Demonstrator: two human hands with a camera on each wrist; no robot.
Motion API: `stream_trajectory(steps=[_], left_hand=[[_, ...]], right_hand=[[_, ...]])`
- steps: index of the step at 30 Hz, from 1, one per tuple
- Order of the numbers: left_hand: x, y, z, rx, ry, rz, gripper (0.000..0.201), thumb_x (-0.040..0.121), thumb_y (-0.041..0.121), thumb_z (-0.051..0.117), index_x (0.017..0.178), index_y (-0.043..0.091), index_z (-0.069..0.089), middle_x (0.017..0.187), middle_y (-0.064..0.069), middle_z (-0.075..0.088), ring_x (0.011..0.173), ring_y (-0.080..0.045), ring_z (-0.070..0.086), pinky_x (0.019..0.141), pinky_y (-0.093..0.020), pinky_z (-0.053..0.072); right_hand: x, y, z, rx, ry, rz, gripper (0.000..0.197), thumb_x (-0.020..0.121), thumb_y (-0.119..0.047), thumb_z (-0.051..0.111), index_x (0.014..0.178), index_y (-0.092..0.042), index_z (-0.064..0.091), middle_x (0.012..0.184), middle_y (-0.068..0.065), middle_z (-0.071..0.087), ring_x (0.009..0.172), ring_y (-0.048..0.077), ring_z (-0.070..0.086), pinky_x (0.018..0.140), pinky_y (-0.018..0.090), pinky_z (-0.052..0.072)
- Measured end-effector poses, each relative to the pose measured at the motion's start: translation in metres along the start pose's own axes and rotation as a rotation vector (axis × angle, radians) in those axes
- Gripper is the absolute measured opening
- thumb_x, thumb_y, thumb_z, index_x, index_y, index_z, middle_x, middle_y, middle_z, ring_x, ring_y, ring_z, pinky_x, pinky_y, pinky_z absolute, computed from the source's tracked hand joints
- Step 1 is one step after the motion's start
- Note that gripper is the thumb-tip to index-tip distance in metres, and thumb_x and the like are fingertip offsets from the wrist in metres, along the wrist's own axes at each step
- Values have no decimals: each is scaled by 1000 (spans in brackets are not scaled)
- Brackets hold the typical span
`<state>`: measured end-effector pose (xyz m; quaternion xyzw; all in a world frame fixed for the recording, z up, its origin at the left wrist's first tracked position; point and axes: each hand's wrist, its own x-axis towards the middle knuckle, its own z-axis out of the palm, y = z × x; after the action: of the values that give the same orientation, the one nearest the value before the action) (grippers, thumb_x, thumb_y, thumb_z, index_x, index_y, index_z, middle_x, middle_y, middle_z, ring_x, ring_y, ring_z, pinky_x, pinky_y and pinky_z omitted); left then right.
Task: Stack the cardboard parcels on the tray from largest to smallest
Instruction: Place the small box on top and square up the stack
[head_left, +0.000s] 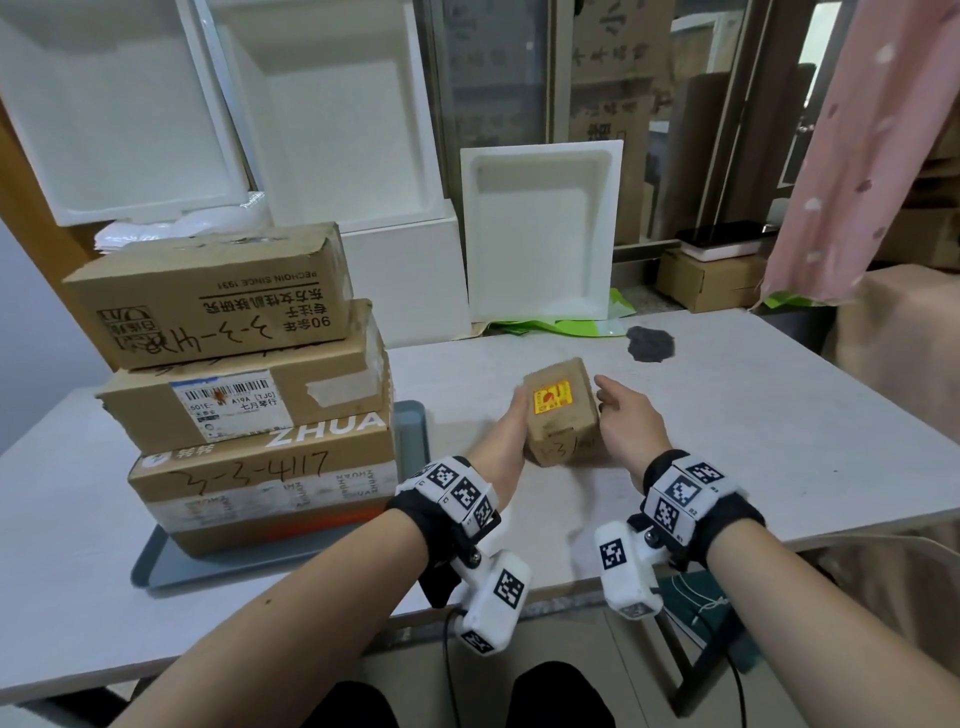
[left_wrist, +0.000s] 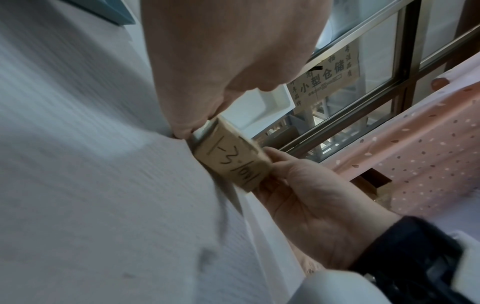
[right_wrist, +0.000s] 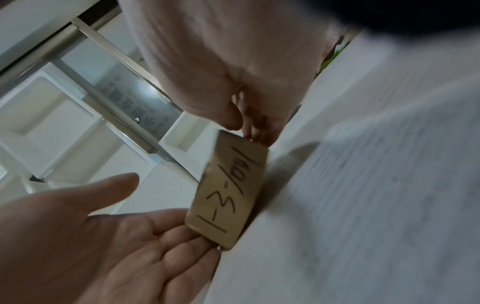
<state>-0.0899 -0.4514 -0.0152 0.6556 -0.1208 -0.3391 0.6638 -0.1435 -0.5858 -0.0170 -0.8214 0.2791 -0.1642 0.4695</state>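
Note:
A small cardboard parcel (head_left: 561, 421) with a yellow sticker and handwritten numbers stands on the white table, right of the tray. My left hand (head_left: 506, 431) lies flat against its left side, fingers straight. My right hand (head_left: 623, 421) touches its right side with its fingertips, thumb raised above the top edge. The wrist views show the parcel (left_wrist: 231, 162) (right_wrist: 231, 191) pressed between both hands on the tabletop. On the grey-blue tray (head_left: 156, 561) three parcels are stacked: a wide taped one (head_left: 260, 488) at the bottom, a labelled one (head_left: 244, 410) on it, a printed one (head_left: 208, 301) on top.
A white foam lid (head_left: 540, 234) leans against the window at the table's back edge, with green bags (head_left: 561, 327) below it. A dark patch (head_left: 649, 343) marks the table behind the parcel. A pink curtain (head_left: 857, 156) hangs at the right.

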Motion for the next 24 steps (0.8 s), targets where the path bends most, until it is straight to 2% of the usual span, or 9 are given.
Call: stream_trajectory(steps=[2,4,6,8,10,15,18,21,24], left_hand=[[-1,-1,0,-8,0,2,64,102,53,8,119,22,62,116,-4,68,101,-11,63,92,-24,45],[0,-2,-1,-4,-28,3,64,102,52,7,118,22,61,109,-2,69,98,-6,63,89,-22,43],[0,-2,-1,9,-47,13,63,102,52,7,119,22,61,106,0,69,96,-5,63,85,-20,44],[-2,-2,-1,0,-53,19,61,103,52,8,118,23,60,102,3,70,94,-4,65,76,-17,47],[-1,-3,-1,-10,-61,27,61,103,52,9,122,23,59,105,3,70,95,-4,66,75,-16,49],[-6,4,-1,1,-92,55,62,103,52,11,131,21,56,118,-3,68,105,-10,64,83,-20,49],[-11,15,-4,29,-77,86,62,102,55,12,132,23,57,113,1,69,105,-8,63,87,-21,46],[-19,33,-9,52,-65,113,63,102,55,9,126,24,59,103,7,70,95,-1,64,78,-15,44],[-30,56,-15,63,-63,162,64,102,54,9,127,21,58,100,9,70,88,4,66,66,-10,48]], right_hand=[[-1,5,4,23,-17,-4,47,95,-15,35,130,-30,62,126,0,66,118,27,57,100,40,46],[-3,7,6,85,-27,7,40,95,-22,35,114,-28,70,111,-1,70,107,25,61,93,40,50],[-4,5,7,108,-32,19,37,98,-34,36,104,-24,71,103,0,70,100,24,61,89,39,50],[-5,3,9,115,-57,18,41,98,-43,35,106,-24,70,104,0,70,100,23,61,91,40,50],[-6,3,10,130,-70,1,42,99,-45,33,111,-25,68,107,0,69,102,23,61,94,43,49],[-6,-2,9,162,-48,-54,41,99,-46,33,118,-30,65,112,-2,68,107,22,60,96,42,48],[-8,-11,7,178,-49,-105,39,98,-47,34,119,-32,63,112,-4,69,107,21,61,97,44,48],[-12,-28,4,206,-48,-159,37,98,-47,33,120,-35,61,110,-7,69,106,17,62,96,43,49],[-16,-48,-1,227,-31,-227,39,96,-53,33,125,-40,57,115,-11,68,109,15,61,97,41,49]])
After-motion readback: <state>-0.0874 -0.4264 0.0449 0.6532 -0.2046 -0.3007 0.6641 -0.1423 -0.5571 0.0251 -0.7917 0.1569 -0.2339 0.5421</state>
